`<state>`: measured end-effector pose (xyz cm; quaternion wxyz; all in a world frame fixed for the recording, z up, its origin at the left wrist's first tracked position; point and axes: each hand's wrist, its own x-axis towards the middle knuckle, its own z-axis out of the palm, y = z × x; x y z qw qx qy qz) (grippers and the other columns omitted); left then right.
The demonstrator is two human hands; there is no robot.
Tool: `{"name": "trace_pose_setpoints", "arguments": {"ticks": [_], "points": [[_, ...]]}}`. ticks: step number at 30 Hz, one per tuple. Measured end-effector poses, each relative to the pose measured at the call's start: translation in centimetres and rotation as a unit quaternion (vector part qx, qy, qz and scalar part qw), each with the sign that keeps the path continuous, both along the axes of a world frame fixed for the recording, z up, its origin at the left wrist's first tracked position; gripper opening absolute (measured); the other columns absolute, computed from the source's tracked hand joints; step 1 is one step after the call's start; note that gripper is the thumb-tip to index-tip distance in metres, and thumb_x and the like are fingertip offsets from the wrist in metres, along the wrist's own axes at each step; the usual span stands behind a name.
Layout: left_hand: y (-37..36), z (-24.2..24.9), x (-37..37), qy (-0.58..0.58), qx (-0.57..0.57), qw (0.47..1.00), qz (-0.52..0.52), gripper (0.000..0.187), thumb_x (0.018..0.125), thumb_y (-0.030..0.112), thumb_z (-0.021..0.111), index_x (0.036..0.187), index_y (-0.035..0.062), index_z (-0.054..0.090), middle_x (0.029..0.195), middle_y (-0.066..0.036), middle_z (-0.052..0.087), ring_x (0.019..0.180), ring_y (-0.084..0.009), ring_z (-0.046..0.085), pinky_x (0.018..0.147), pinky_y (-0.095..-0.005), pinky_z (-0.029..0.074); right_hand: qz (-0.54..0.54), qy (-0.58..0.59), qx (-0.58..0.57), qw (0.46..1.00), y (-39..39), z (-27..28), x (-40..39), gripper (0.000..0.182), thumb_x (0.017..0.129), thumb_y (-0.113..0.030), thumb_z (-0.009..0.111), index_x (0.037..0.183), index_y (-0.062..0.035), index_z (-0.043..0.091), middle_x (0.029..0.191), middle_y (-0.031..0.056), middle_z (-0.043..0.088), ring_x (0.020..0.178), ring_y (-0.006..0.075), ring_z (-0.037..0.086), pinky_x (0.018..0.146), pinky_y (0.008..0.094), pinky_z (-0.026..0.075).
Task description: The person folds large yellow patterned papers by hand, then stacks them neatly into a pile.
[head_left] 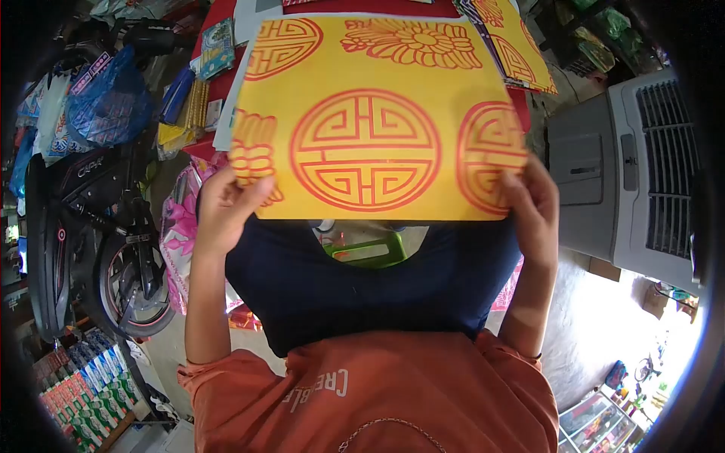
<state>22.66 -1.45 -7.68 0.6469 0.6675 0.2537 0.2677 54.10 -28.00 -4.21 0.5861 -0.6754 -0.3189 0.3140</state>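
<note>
A large yellow sheet with red round emblems and flower patterns (365, 151) is held up in front of me, above my lap. My left hand (230, 204) grips its lower left corner, thumb on the front face. At the lower right corner my right hand (535, 208) pinches it the same way, with the fingers hidden behind. Whether it is one sheet or a stack I cannot tell. Behind it, at the upper right, lie more yellow patterned sheets (517, 57).
A red table (219, 15) lies beyond the sheet, with small packets (215, 49) at its left. A bicycle (124, 279) stands left, a grey air cooler (627, 166) right. Below the sheet, a green basket (370, 253) shows between my knees.
</note>
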Motion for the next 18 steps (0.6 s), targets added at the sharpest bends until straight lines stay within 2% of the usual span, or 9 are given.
{"name": "trace_pose_setpoints", "arguments": {"ticks": [2,4,5,10,15,18], "points": [[-0.5,-0.6,0.2,0.057,-0.046,0.997,-0.038,0.024,0.102,0.01,0.069,0.122,-0.003,0.067,0.103,0.0,0.071,0.09,-0.0037,0.063,0.077,-0.0209,0.048,0.028,0.055,-0.044,0.997,-0.1,-0.5,-0.8,0.032,0.103,-0.01,0.066,0.13,0.0056,0.062,0.111,0.0073,0.074,0.1,0.0089,0.067,0.091,0.0245,0.05],[-1.1,-1.0,-0.1,0.079,-0.062,0.994,-0.049,0.028,0.102,0.013,0.068,0.127,-0.0018,0.067,0.108,0.0,0.071,0.096,-0.0042,0.063,0.085,-0.0227,0.048,0.046,0.094,-0.091,0.99,-0.6,-0.5,-1.6,0.034,0.104,-0.012,0.065,0.132,0.0062,0.062,0.115,0.0099,0.075,0.106,0.0101,0.068,0.097,0.0261,0.051],[-1.4,-1.0,-0.2,0.09,-0.07,0.992,-0.054,0.03,0.103,0.014,0.068,0.129,-0.0012,0.066,0.111,0.0,0.071,0.098,-0.0044,0.063,0.088,-0.0236,0.049,0.034,0.099,-0.086,0.991,-1.0,-0.7,-1.8,0.033,0.104,-0.012,0.065,0.131,0.0063,0.062,0.115,0.0099,0.075,0.105,0.0099,0.068,0.097,0.026,0.051],[-2.4,0.0,-0.3,0.087,-0.093,0.991,-0.035,0.033,0.105,0.016,0.065,0.132,-0.002,0.065,0.115,-0.001,0.071,0.101,-0.0048,0.063,0.092,-0.0233,0.048,-0.017,0.095,-0.042,0.994,-3.0,-1.0,-2.3,0.032,0.104,-0.013,0.064,0.129,0.0067,0.063,0.112,0.0092,0.075,0.102,0.0092,0.069,0.093,0.0251,0.051],[-2.7,-0.2,-0.5,0.135,-0.12,0.982,-0.05,0.034,0.106,0.018,0.063,0.133,-0.0026,0.064,0.118,-0.002,0.071,0.106,-0.0052,0.063,0.095,-0.024,0.048,0.022,0.088,-0.111,0.99,-3.4,-0.6,-2.5,0.031,0.105,-0.014,0.063,0.127,0.0069,0.064,0.107,0.0069,0.076,0.098,0.0082,0.069,0.09,0.0233,0.051],[-3.3,0.0,-0.6,0.087,-0.196,0.976,-0.027,0.037,0.108,0.022,0.06,0.137,-0.0006,0.061,0.122,-0.004,0.07,0.109,-0.0074,0.065,0.097,-0.0259,0.05,-0.001,0.12,-0.084,0.989,-3.2,0.4,-2.6,0.031,0.105,-0.015,0.062,0.126,0.0076,0.064,0.106,0.0069,0.076,0.097,0.0079,0.069,0.089,0.0228,0.052]]}}
